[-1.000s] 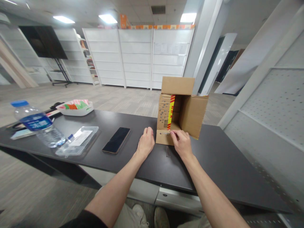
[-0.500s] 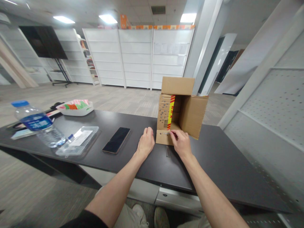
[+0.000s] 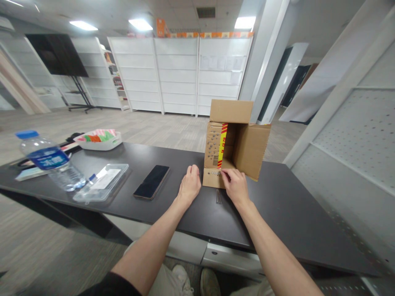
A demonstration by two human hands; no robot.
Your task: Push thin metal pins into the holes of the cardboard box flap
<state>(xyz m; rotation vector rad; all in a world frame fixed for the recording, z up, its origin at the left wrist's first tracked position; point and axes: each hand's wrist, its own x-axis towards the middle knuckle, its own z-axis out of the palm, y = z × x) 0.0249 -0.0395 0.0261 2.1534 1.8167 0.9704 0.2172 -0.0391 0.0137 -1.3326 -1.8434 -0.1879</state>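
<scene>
Small metal heads (image 3: 214, 173) sit in a row on the lower flap (image 3: 211, 181), just left of the right hand's fingertips. The right hand (image 3: 236, 184) has thumb and forefinger pinched there; whether on a piece, I cannot tell. The left hand (image 3: 189, 185) lies curled beside the flap, contents hidden. Slim nails (image 3: 219, 197) lie nearer me than the right fingertips; the phone (image 3: 152, 182) is left of the left fingers. I judge the step fine work along the row, calling next for a steady pinch

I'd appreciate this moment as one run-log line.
left hand: curled beside box; right hand: at lower flap, grip unclear; metal pieces: on table near flap; phone: left of left hand
</scene>
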